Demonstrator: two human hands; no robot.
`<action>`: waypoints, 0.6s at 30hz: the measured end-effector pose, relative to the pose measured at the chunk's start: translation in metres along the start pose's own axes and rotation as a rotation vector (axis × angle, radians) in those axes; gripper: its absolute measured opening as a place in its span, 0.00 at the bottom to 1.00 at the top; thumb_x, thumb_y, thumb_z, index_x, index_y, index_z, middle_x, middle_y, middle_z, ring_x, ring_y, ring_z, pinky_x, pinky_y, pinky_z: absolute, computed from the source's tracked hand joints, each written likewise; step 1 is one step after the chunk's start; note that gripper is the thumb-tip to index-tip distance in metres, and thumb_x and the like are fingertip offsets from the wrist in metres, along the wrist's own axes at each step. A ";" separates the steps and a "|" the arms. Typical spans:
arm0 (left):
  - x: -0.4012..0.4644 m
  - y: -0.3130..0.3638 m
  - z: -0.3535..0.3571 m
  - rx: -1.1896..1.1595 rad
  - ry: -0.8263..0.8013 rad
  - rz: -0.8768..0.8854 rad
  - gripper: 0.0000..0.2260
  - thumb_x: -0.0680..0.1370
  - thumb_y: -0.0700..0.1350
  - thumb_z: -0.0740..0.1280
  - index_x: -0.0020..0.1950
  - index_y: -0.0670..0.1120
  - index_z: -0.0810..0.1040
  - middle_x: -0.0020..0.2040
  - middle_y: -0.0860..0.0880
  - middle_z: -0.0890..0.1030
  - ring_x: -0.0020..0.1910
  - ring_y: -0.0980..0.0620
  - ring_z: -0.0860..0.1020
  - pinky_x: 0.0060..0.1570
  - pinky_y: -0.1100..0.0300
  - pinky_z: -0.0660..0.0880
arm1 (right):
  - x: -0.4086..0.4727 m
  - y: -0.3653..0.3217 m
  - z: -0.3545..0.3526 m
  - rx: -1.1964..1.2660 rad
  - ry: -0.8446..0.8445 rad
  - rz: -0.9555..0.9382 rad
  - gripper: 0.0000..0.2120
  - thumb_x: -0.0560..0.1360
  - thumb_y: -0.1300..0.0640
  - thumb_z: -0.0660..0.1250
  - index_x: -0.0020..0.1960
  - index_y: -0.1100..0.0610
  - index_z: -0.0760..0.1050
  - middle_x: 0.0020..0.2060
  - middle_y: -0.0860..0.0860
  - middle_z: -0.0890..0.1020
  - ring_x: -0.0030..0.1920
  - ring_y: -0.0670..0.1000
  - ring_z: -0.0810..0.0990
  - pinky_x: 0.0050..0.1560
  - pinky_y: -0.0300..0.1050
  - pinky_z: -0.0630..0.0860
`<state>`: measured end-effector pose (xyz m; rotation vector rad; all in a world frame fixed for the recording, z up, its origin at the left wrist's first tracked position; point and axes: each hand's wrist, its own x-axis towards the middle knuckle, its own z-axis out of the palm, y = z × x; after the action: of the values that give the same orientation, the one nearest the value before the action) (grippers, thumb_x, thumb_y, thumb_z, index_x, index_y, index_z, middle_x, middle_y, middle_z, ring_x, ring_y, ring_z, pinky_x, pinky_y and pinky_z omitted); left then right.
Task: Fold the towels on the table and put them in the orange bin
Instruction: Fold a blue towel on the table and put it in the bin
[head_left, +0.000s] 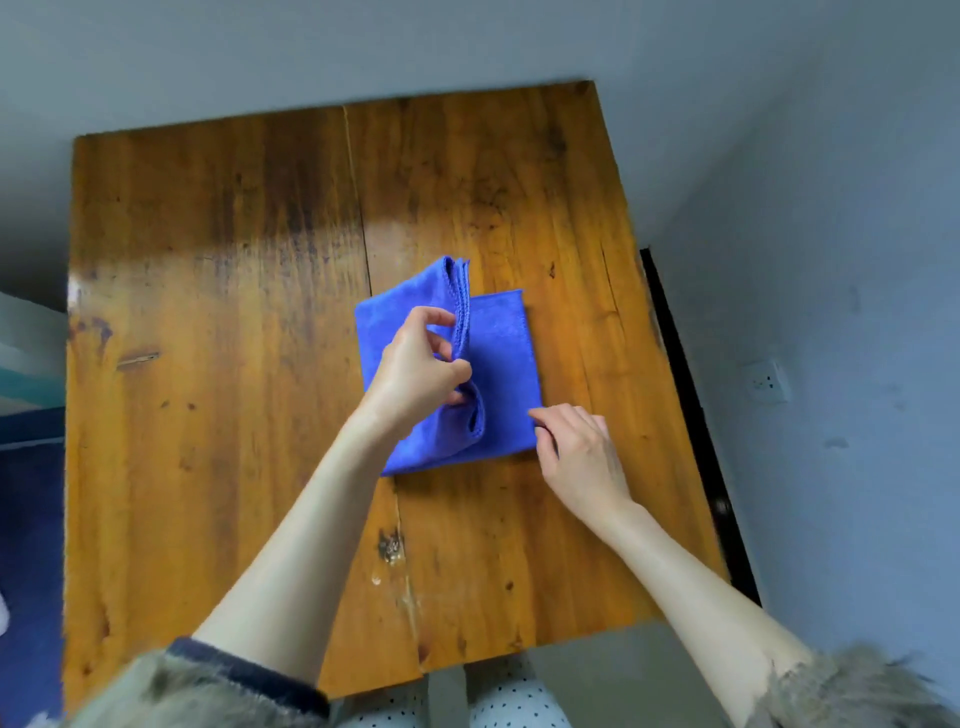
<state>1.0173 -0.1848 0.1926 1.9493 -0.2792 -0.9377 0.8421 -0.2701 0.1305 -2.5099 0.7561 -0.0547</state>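
The blue towel (498, 358) lies a little right of the middle of the wooden table (218, 322), already doubled into a thick pad, with its left half lifted and coming over toward three o'clock. The left hand (418, 364) pinches the stacked hemmed edges of that raised flap between thumb and curled fingers, holding the layers upright along the towel's centre line. At about four o'clock from the towel's middle, the right hand (582, 452) rests on the near right corner, its fingers bent and close together, seemingly pinning or pinching the cloth there; which of the two I cannot tell. This looks like the closing fold of one towel. The next move, I judge, calls for laying the flap flat onto the right half with the edges kept aligned, then smoothing it. The orange bin is not in view, so it must be found before the drop.
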 end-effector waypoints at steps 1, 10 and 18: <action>0.004 0.000 0.013 0.033 -0.006 -0.008 0.17 0.72 0.32 0.64 0.57 0.47 0.70 0.38 0.51 0.69 0.31 0.56 0.73 0.28 0.64 0.78 | 0.000 0.006 0.002 0.018 -0.031 0.010 0.11 0.76 0.64 0.62 0.57 0.62 0.78 0.51 0.54 0.82 0.53 0.55 0.79 0.55 0.49 0.69; 0.013 -0.017 0.071 0.225 0.043 0.031 0.19 0.71 0.34 0.64 0.60 0.47 0.69 0.37 0.51 0.71 0.40 0.48 0.76 0.44 0.45 0.79 | 0.002 0.030 0.003 0.134 -0.069 -0.018 0.11 0.76 0.63 0.62 0.54 0.58 0.80 0.49 0.51 0.83 0.55 0.51 0.78 0.52 0.43 0.65; 0.009 -0.032 0.086 0.206 0.034 0.105 0.14 0.77 0.37 0.61 0.62 0.44 0.73 0.45 0.50 0.78 0.47 0.46 0.79 0.53 0.51 0.76 | 0.010 0.033 -0.003 0.365 -0.165 0.164 0.12 0.79 0.59 0.58 0.57 0.58 0.79 0.54 0.51 0.82 0.57 0.51 0.76 0.56 0.42 0.67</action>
<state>0.9570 -0.2275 0.1374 2.1131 -0.4698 -0.8338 0.8331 -0.2999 0.1157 -2.0737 0.8004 0.0660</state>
